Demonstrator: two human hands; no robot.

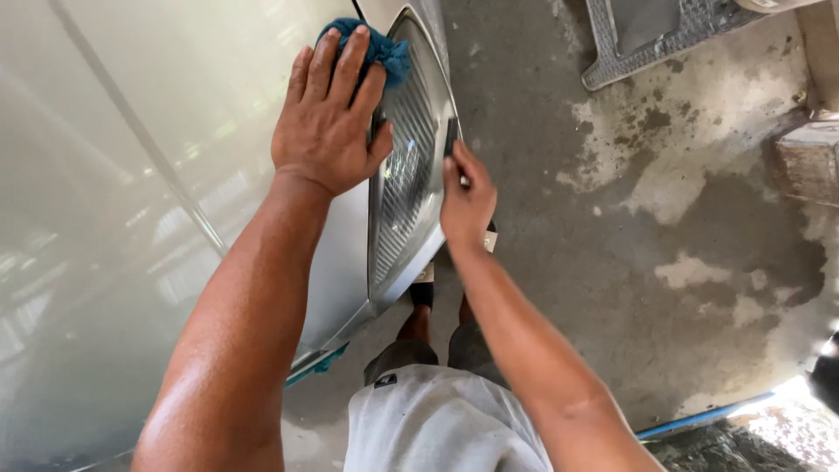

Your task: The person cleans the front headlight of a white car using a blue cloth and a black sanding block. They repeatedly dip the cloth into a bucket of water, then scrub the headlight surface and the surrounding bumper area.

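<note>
My left hand lies flat on a teal cloth, pressing it against the silver car body beside the headlight. The cloth shows only past my fingertips. My right hand is at the outer edge of the ribbed, clear headlight lens, fingers pinched on a small dark piece at the lens rim. What that piece is I cannot tell.
A stained concrete floor spreads to the right. A grey rubber mat lies at the top right. A concrete block stands at the right edge. A blue hose runs along the floor at the lower right.
</note>
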